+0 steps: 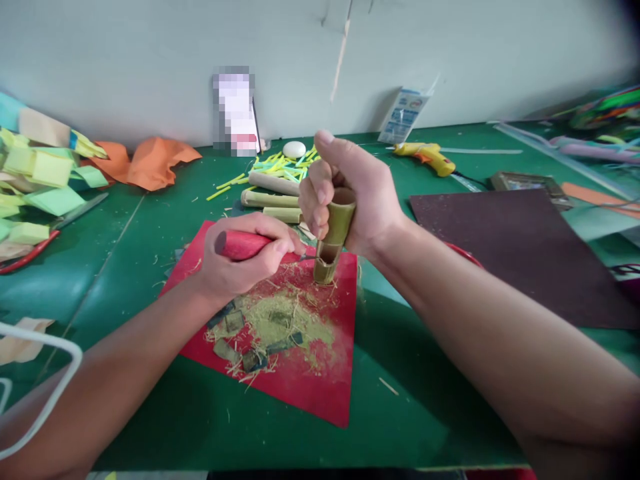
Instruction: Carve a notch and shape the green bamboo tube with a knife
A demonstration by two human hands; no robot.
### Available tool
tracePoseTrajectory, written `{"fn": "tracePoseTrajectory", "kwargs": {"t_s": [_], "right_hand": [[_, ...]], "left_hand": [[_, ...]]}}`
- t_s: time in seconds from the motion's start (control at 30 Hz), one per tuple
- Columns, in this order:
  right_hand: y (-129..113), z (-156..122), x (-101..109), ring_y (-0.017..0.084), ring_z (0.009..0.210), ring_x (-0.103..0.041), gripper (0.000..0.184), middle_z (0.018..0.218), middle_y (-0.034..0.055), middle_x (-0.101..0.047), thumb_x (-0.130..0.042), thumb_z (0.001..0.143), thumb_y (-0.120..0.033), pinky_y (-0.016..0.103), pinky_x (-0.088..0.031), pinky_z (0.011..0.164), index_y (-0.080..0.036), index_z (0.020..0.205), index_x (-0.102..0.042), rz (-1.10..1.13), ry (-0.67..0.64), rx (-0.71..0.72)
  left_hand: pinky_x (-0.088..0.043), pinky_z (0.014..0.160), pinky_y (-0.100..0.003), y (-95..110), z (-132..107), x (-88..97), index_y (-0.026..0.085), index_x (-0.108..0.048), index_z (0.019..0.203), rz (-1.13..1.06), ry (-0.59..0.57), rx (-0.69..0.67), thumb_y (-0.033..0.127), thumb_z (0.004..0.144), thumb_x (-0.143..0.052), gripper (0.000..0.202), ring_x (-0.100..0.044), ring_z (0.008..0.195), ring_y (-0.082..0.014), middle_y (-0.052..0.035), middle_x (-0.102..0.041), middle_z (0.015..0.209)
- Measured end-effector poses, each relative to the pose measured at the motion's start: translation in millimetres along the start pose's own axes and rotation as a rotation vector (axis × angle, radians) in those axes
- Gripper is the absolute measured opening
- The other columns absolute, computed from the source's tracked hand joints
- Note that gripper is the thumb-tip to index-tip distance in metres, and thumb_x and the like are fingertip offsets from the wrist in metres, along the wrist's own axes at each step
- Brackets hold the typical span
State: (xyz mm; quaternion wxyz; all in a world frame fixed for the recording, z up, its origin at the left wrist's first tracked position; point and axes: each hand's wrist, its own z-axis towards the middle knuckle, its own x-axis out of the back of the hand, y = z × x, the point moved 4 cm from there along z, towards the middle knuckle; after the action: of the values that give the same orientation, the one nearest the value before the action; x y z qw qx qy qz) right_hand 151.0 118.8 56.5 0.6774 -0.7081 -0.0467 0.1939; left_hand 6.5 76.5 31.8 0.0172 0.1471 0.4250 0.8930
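My left hand [255, 253] is closed around a carving tool with a red wooden handle [243, 245]. The tool's thin metal tip meets a cut-out opening low on the side of a bamboo tube [339, 223]. Wrapped round that tube from behind and the right, my right hand [357, 183] keeps it nearly upright, thumb raised. The tube's open top faces up and its lower end stands on a red sheet [320, 393]. Bamboo dust, fibres and small dark green chips [255, 360] lie on the sheet in front of the tube.
Behind my hands lie bamboo pieces [270, 200], yellow-green sticks [230, 187] and a white egg-shaped object [294, 149]. A phone [235, 113] leans on the wall. To the right are a yellow glue gun [427, 158] and a dark brown sheet [520, 253]; folded papers [45, 167] pile up left.
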Motion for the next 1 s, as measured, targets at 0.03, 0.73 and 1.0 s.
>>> {"fn": "tracePoseTrajectory", "kwargs": {"t_s": [0.03,0.73,1.0], "right_hand": [[0.1,0.7,0.3,0.012,0.036,-0.039,0.058,0.04,-0.001,-0.044,-0.049,0.082,-0.069,0.029,-0.032,0.04,-0.024,0.047,-0.044,0.022,-0.027,0.009],[-1.6,2.3,3.9,0.012,0.035,-0.04,0.058,0.041,-0.0017,-0.045,-0.048,0.085,-0.069,0.029,-0.029,0.037,-0.023,0.049,-0.045,0.079,-0.065,0.169],[-4.2,-3.0,2.4,0.013,0.037,-0.042,0.049,0.044,-0.0017,-0.046,-0.05,0.09,-0.052,0.03,-0.03,0.04,-0.023,0.052,-0.044,0.107,-0.044,0.281]], "left_hand": [[-0.059,0.071,-0.034,-1.2,0.7,0.4,0.025,-0.072,0.077,-0.026,0.002,0.013,0.022,0.083,-0.065,0.01,-0.07,0.073,-0.0172,0.0,-0.075,0.079],[-0.032,0.031,-0.019,-6.1,-6.7,-10.6,0.018,-0.067,0.066,-0.276,0.392,0.442,0.026,0.081,-0.067,0.017,-0.045,0.032,-0.004,0.0003,-0.074,0.069],[-0.021,0.027,-0.017,-12.1,-21.1,-24.5,0.018,-0.062,0.06,-0.364,0.639,0.579,0.025,0.075,-0.07,0.019,-0.052,0.038,-0.0071,0.0015,-0.066,0.057]]}}
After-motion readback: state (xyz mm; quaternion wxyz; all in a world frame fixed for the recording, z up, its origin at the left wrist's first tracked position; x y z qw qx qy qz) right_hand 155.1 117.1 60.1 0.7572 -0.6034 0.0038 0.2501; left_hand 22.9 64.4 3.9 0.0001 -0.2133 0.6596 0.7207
